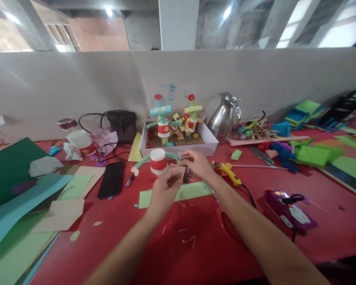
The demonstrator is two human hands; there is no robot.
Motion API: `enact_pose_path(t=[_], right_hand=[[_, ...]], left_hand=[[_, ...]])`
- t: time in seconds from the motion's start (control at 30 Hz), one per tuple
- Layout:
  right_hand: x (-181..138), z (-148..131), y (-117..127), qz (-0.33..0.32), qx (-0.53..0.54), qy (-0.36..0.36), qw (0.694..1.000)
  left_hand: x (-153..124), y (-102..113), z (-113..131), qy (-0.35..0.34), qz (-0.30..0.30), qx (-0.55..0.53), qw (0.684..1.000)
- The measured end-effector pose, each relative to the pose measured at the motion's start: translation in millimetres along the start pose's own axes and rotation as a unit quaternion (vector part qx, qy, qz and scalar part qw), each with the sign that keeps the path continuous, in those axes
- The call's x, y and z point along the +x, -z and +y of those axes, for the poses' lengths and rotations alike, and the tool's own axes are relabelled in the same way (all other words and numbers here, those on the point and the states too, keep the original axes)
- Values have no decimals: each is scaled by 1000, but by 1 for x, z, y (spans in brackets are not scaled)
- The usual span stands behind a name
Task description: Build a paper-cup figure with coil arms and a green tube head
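standing on the red tabletop (172, 261), just in front of a white box (209, 147): a red-and-white cup (159, 165), with a green left coil (142, 161) and a green right coil (172, 156) reaching out from opposite sides. at the outer end of the left coil, a pale cutout (135, 171). at the outer end of the right coil, the right hand (198, 165), thumb and forefinger close together there; cannot tell whether gripping or only touching. nearer, just in front of the cup, the left hand (163, 192), fingers loosely bent and released. between the two hands, a piece of brown card (178, 169), partly hidden. running behind the left hand, a pale green strip (195, 190). farther left, a dark phone (111, 180), lying flat, and a spread of coloured paper (59, 215). to the right, a yellow glue gun (230, 173); farther right and nearer, a purple power strip (293, 213). in the box, a blue-headed figure (163, 128) and a yellow-headed figure (191, 118), both upright. farther back, a dark bag (124, 126) on the left; on the right, a steel jug (222, 118), near a heap of sticks (262, 130).
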State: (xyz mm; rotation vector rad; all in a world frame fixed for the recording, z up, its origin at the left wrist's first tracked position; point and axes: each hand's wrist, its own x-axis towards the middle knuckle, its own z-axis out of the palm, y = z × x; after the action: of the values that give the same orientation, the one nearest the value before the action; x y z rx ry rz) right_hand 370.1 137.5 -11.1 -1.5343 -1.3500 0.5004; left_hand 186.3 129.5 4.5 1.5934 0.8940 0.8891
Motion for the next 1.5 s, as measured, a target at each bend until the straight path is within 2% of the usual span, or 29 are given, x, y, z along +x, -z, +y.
enact_pose_path(t=[0.07, 0.13, 0.2, 0.27, 0.5, 1.03, 1.5], right_hand=[[-2, -1, 1, 2, 2, 1, 1000], [-3, -2, 2, 2, 1, 3, 1000], [-5, -3, 2, 2, -3, 4, 1000], [-6, -4, 1, 5, -8, 3, 1000], [-8, -3, 1, 9, -12, 16, 1000], [-20, -8, -2, 44, -114, 80, 989], [-24, -12, -10, 85, -143, 54, 984]], left_hand=[[1, -17, -8, 119, 34, -183, 975], [10, -30, -12, 186, 90, -326, 922], [22, -40, -12, 212, 123, -405, 881], [32, -48, -11, 207, 136, -437, 865], [46, -60, -15, 162, 146, -495, 841], [56, -61, -16, 171, 154, -527, 818], [56, -60, -20, 161, 150, -532, 817]])
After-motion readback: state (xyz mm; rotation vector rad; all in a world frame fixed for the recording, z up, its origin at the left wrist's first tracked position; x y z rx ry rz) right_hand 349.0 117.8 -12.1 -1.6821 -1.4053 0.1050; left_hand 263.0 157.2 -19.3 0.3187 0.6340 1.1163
